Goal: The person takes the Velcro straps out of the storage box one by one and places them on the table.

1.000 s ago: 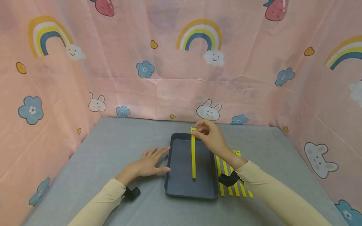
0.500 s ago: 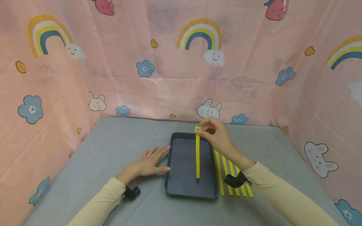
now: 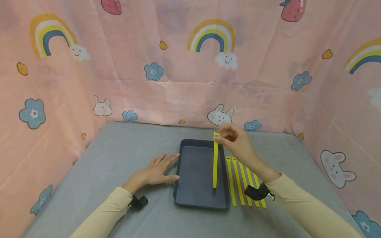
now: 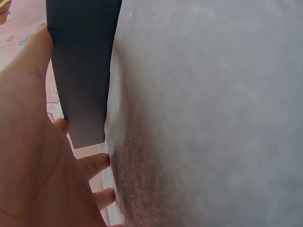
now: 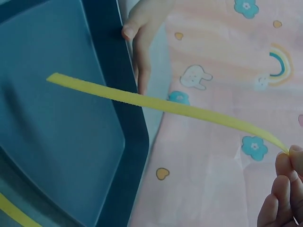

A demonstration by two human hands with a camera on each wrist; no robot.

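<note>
My right hand [image 3: 235, 140] pinches the top end of a yellow strip [image 3: 215, 162], which hangs down over the right side of a dark grey tray [image 3: 181, 188]. In the right wrist view the yellow strip [image 5: 165, 105] stretches from my fingertips [image 5: 289, 158] across the tray [image 5: 118, 94]. My left hand [image 3: 156, 170] lies flat on the grey table, its fingers straight, thumb touching the tray's left wall. The left wrist view shows the left hand [image 4: 33, 156] beside the tray's wall [image 4: 83, 71].
Several more yellow strips [image 3: 242, 181] lie side by side on the table just right of the tray. The grey table [image 3: 119, 148] is enclosed on three sides by a pink patterned curtain [image 3: 178, 66].
My right hand has carried the hanging strip rightward, from the tray's middle to near its right wall. The left hand has stayed put.
</note>
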